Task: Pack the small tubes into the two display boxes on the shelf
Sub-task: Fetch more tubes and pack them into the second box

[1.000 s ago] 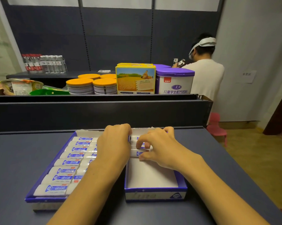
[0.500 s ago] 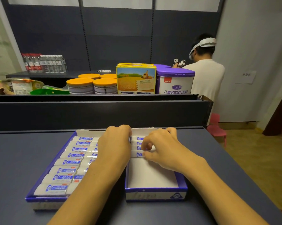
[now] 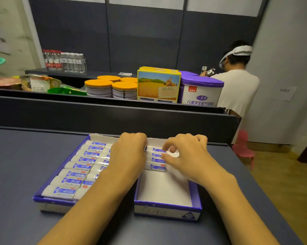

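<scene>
Packing stands part done. Two blue-rimmed display boxes sit side by side on the dark shelf (image 3: 25, 165) in the lower centre of the frame. The left box (image 3: 43, 197) appears full: white tubes (image 3: 73, 181) lie crosswise in close rows from its far wall to its near wall, each bearing a blue label with a small red mark. The right box (image 3: 167, 206) holds only a short row of tubes (image 3: 156, 167) against its far wall; the white floor of its nearer half is bare. Judged from this, filling proceeds from the back forward, so each new tube is stopped by the one behind it. The left hand (image 3: 128, 156) lies knuckles up over the divide between the boxes, fingers curled down at the left ends of the right box's tubes; it seems to steady or square that row, though whether it grips anything cannot be told, as the fingertips are hidden. The right hand (image 3: 186, 156) hovers over the right ends of the same row, fingers bent, thumb and forefinger pinching a white tube end (image 3: 173, 152), apparently seating that tube in line. The tubes look small, smooth and light, prone to roll unless packed tight. Beyond, on a farther shelf in the middle of the frame, stand orange-lidded tins (image 3: 98, 88), a yellow carton (image 3: 158, 85) and a purple-lidded tub (image 3: 200, 92); bottles (image 3: 64, 61) stand at upper left, and a person (image 3: 237, 82) in a white shirt stands at upper right, back turned.
</scene>
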A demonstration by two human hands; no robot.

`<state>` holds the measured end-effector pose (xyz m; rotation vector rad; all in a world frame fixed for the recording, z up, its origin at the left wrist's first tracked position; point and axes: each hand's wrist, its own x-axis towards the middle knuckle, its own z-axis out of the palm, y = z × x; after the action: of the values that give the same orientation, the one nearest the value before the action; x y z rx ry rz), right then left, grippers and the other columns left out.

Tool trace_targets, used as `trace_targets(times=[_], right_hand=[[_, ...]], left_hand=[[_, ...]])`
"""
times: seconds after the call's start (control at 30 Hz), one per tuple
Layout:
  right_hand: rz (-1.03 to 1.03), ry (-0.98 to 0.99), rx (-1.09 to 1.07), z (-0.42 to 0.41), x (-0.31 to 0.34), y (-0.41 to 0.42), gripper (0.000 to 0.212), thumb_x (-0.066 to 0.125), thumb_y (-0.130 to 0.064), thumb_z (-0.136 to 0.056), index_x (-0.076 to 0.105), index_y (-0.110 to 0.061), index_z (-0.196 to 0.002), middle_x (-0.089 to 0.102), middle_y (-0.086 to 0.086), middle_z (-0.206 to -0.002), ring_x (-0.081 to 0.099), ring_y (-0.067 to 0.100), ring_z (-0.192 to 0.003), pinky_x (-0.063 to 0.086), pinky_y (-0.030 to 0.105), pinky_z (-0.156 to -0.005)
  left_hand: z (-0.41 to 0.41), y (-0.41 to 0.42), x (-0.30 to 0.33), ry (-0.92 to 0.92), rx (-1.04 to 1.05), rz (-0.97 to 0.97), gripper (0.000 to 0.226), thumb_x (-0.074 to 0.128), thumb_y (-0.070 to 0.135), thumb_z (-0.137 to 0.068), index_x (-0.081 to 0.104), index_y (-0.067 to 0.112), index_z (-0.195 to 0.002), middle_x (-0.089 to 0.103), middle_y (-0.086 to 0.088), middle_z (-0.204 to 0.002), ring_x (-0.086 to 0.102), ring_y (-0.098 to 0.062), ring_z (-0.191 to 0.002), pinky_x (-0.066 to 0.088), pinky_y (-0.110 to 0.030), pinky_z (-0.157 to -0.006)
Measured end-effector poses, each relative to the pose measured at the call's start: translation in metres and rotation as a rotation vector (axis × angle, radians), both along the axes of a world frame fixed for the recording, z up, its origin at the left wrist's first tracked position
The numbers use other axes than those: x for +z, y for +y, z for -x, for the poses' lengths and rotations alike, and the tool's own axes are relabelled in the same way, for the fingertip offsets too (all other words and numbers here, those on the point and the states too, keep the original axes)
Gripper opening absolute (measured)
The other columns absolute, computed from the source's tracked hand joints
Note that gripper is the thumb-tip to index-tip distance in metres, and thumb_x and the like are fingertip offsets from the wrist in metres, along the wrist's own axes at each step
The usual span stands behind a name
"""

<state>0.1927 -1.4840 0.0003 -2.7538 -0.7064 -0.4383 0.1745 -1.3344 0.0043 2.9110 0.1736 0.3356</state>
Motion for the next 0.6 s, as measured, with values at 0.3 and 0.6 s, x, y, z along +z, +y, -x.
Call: trace_targets(times=[0.3,0.6], right_hand=[[-0.042,-0.062,-0.090,0.012,0.025,-0.016,0.019,0.055,-0.041,-0.092,0.062,-0.032,-0.108,0.061,-0.009,-0.105,0.052,0.011,-0.102,0.030,0.036,-0.099],[-0.074,-0.109,0.216,0.089,0.059,0.097,0.019,0.055,-0.037,-0.092,0.063,-0.027,-0.107,0.059,-0.004,-0.100,0.054,0.015,-0.095,0.047,0.034,-0.083]], left_hand=[[0.017,0.000,0.021,-0.117,-0.066,-0.113,0.029,0.058,0.023,-0.092,0.057,0.019,-0.120,0.062,-0.004,-0.116,0.055,-0.021,-0.106,0.046,-0.031,-0.086],[0.091,0.096,0.031,-0.260,-0.005,-0.126,0.026,0.047,0.019,-0.093,0.062,0.022,-0.114,0.064,-0.001,-0.109,0.055,-0.022,-0.102,0.048,-0.036,-0.080]])
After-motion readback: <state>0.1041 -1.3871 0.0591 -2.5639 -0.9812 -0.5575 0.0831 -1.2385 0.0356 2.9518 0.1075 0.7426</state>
